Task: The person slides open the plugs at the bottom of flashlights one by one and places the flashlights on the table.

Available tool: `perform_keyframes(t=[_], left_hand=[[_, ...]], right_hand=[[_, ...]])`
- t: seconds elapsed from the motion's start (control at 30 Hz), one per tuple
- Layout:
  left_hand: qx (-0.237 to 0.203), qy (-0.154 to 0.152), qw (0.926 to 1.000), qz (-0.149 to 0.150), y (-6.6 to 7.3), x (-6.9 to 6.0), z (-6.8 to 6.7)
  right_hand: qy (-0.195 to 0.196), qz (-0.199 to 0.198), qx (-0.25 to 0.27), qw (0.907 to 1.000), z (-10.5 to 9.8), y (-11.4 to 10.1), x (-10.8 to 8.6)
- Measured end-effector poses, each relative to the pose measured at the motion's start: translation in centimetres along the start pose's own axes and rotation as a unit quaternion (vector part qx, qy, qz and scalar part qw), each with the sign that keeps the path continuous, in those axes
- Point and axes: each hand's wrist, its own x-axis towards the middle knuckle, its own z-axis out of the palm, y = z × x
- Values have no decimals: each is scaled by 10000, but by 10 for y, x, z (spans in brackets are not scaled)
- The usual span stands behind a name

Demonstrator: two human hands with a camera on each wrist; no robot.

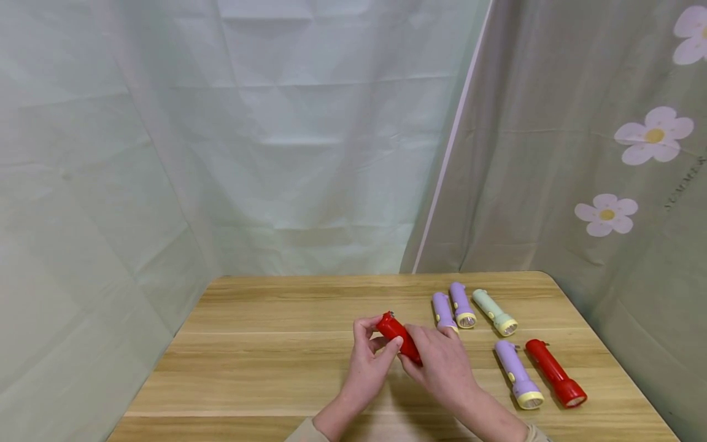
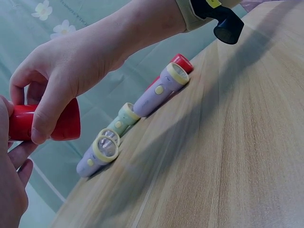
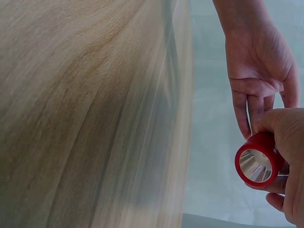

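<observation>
A red flashlight [image 1: 391, 329] is held above the wood-grain table [image 1: 248, 356], right of the middle and toward the near side, and the work on it looks to be midway. The left hand [image 1: 369, 363] pinches its body near the tail, thumb on the near side, while the right hand [image 1: 442, 365] grips it around the flared head. The right wrist view shows its reflector [image 3: 256, 166] in place and unlit as far as can be seen; whether a part is being turned, or a switch pressed, cannot be told. Five other flashlights lie on the right side of the table: two lavender flashlights [image 1: 460, 301] [image 1: 441, 307] and a mint-green flashlight [image 1: 491, 308] toward the far edge, and nearer, a third lavender flashlight [image 1: 515, 370] with a second red flashlight [image 1: 552, 367] just right of it. All five look whole and are untouched; which of them are finished and which are left, their layout does not settle. What seems to remain is finishing with the held one and setting it down. No brand is legible on any flashlight. Dark lettering [image 1: 685, 184] on the right-hand curtain [image 1: 530, 153], beside printed flowers [image 1: 654, 135], appears to read "SUMMER".
</observation>
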Motion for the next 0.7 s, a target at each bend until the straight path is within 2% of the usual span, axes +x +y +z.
perform_keyframes(t=[0.7], left_hand=[[99, -106, 9999, -87, -1, -1, 0]], right_hand=[[-8, 11, 28, 10000, 1, 1, -3]])
